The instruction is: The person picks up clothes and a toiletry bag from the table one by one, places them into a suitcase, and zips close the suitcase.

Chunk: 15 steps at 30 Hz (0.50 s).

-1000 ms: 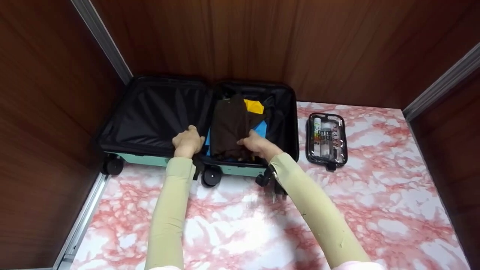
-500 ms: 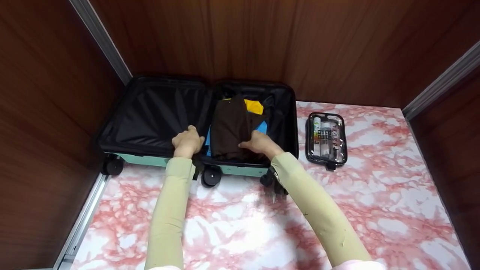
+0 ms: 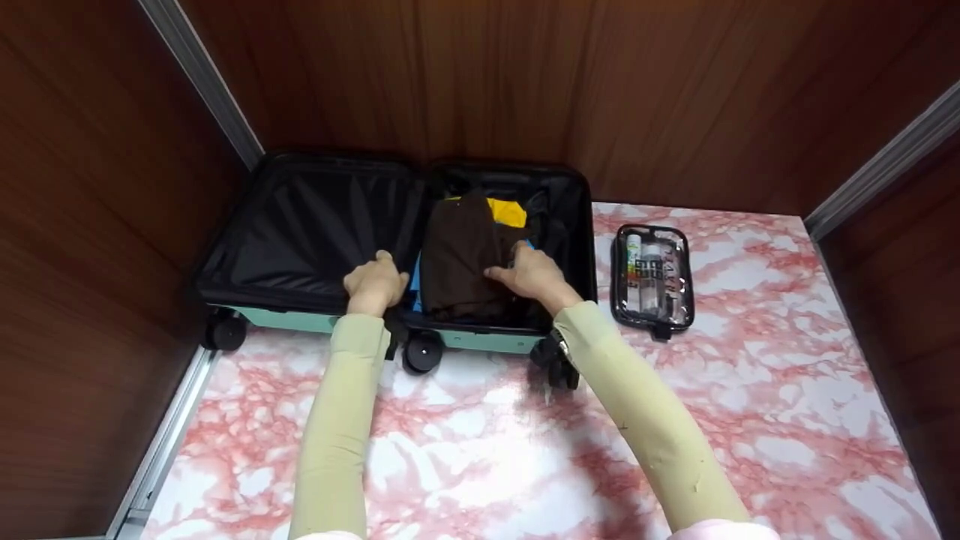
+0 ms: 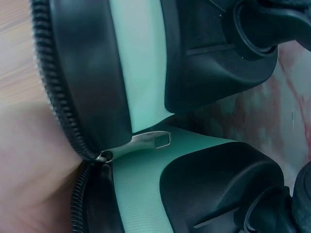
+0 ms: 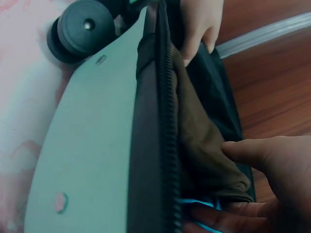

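Observation:
An open suitcase (image 3: 315,225) lies spread on the floor, mint green outside with black lining. Folded in its right half is a dark brown garment (image 3: 457,259), on top of blue and yellow cloth (image 3: 508,213). My left hand (image 3: 376,283) grips the inner edge where the two halves meet, its fingers partly hidden. At the garment's right side my right hand (image 3: 532,274) pinches the brown cloth; in the right wrist view the thumb (image 5: 238,150) lies on it and the other fingers are tucked low, near blue cloth. A zipper pull (image 4: 155,141) hangs at the hinge in the left wrist view.
A clear travel pouch (image 3: 652,281) with black trim, holding bottles, lies on the floor right of the suitcase. Black wheels (image 3: 424,352) stick out toward me. A brown wood-look wall (image 3: 510,90) stands behind, with side walls left and right. The floor (image 3: 465,457) is red-and-white marbled.
My right hand has shifted a little right and away from me along the brown garment, and the garment's right part now covers more of the blue cloth. My left hand has stayed still.

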Available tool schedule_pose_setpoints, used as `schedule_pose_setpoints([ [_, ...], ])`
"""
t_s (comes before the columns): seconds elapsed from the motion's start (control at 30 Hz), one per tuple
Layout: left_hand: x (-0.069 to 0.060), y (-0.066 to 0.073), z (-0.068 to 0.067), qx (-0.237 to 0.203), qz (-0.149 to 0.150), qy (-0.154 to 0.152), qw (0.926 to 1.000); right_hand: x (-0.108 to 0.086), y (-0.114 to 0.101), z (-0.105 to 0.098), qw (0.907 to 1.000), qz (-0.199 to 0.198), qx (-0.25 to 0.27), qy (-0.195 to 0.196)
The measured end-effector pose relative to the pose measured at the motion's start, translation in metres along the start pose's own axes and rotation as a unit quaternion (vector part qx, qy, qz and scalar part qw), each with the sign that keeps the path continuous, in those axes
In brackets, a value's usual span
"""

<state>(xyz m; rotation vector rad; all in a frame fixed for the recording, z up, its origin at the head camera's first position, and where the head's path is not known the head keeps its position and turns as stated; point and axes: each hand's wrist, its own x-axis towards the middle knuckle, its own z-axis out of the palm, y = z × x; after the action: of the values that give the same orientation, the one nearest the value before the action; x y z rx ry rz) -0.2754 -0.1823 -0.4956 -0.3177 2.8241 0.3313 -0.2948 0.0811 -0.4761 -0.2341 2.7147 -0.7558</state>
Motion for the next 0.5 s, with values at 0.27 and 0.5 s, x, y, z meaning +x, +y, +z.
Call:
schedule_pose_setpoints([
  [0.27,0.0,-0.001,-0.001,0.001,0.002,-0.007,1.0,-0.002,0.004,-0.009,0.9987,-0.001,0.037,0.034],
  [0.5,-0.001,-0.001,0.0,-0.004,0.003,-0.006,1.0,-0.001,0.009,-0.015,0.9938,-0.007,0.062,0.091],
])
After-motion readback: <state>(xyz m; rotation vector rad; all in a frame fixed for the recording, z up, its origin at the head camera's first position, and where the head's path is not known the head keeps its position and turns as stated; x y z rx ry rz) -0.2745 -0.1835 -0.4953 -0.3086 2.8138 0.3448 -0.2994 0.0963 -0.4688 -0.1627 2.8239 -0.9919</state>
